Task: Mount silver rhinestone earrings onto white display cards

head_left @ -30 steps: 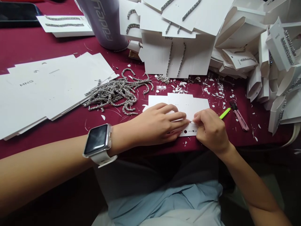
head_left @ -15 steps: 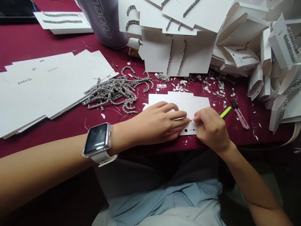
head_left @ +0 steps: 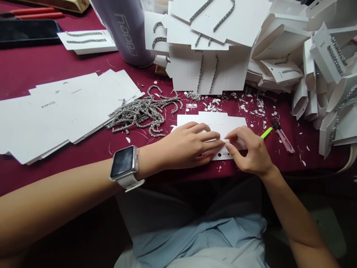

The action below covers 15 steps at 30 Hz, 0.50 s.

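A white jewelry card (head_left: 184,119) with small holes and print lies in front of me on the cloth. My left hand (head_left: 192,144) rests flat across it, fingers stretched out toward the right, a watch (head_left: 124,162) on its wrist. Thumb and forefinger of my right hand (head_left: 248,149) meet at the left fingertips, just above the card. Whatever small thing they pinch is too hidden to name. Left of the card is a tangled heap of silver beaded strands (head_left: 139,113).
A stack of flat white cards (head_left: 55,115) lies at left. Behind stand a purple tumbler (head_left: 122,33) and cards with silver strands (head_left: 206,70). Folded cards (head_left: 304,78) pile up at right, near a pink cutter (head_left: 283,137) and a yellow-green stick (head_left: 266,133). White paper scraps litter the cloth (head_left: 164,82).
My right hand has loosened from a tight fist-like pinch, its fingers now more spread, thumb and forefinger together at the same spot. My left hand stays on the card. The view has shifted slightly.
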Each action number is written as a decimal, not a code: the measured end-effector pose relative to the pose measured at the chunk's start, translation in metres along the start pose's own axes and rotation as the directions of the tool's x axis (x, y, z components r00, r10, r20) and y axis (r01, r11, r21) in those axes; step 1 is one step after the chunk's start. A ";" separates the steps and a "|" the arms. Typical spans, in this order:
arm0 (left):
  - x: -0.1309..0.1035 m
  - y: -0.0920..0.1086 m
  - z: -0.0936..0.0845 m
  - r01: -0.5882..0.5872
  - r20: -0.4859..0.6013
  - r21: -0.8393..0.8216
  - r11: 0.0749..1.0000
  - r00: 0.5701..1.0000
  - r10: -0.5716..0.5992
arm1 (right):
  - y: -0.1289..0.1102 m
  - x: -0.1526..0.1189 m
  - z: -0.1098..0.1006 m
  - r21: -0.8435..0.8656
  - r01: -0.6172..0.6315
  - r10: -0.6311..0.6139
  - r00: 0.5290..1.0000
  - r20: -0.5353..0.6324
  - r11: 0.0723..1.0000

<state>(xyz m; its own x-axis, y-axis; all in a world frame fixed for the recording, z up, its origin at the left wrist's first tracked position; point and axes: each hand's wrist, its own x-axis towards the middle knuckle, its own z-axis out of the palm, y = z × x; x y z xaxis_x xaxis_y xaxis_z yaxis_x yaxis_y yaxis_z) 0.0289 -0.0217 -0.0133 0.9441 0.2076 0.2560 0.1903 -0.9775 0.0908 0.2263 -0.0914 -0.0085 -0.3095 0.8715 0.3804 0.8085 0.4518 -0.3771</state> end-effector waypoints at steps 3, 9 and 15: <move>0.002 0.000 -0.001 0.040 -0.006 -0.040 0.998 0.999 -0.041 | 0.000 0.002 -0.005 0.079 -0.110 0.110 0.994 0.004 0.991; 0.014 0.001 -0.009 0.166 0.062 -0.208 0.964 0.986 -0.156 | 0.009 0.009 -0.006 0.144 -0.199 0.154 0.948 0.278 0.969; 0.041 -0.005 -0.019 0.279 0.234 -0.324 0.904 0.949 -0.209 | 0.016 0.019 -0.012 0.171 -0.335 0.219 0.851 0.478 0.926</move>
<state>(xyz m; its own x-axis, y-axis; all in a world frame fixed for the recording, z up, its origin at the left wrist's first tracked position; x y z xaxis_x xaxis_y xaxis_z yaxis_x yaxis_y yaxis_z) 0.0617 -0.0075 0.0150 0.9197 0.3925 -0.0016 0.3482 -0.8140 0.4650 0.2392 -0.0705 0.0026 -0.3251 0.9316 -0.1626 0.7670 0.1592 -0.6216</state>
